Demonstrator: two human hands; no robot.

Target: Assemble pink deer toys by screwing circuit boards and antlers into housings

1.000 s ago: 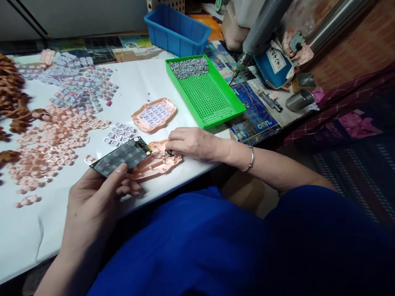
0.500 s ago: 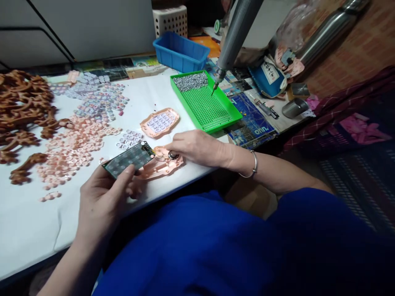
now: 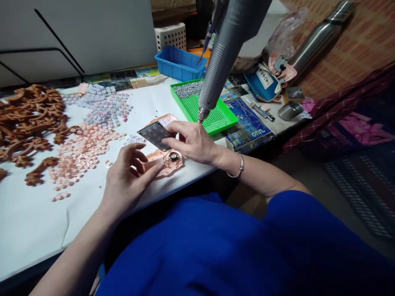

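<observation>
A dark circuit board [image 3: 153,136] is pinched between the thumb and fingers of my right hand [image 3: 191,142], tilted above the table. Below it lies a pink plastic half-shell [image 3: 173,166] with a round speaker [image 3: 173,157] in its right end and thin wires beside that. My left hand [image 3: 129,174] is at the shell's left side, fingers curved and apart, its thumb tip close to the wires; whether it touches them I cannot tell. Behind the board, a second pink shell [image 3: 169,116] with white keys is partly covered by the board and my right hand.
An electric screwdriver [image 3: 217,70] hangs over a green tray [image 3: 226,119] of screws. Further back is a blue bin [image 3: 180,65]. To the left lie heaps of pink buttons [image 3: 83,152], printed keys [image 3: 106,105] and brown plastic parts [image 3: 33,119].
The circuit board has passed from my left hand to my right, which has let go of the speaker. My left hand has moved right, toward the shell. The screwdriver appears nearer and lower.
</observation>
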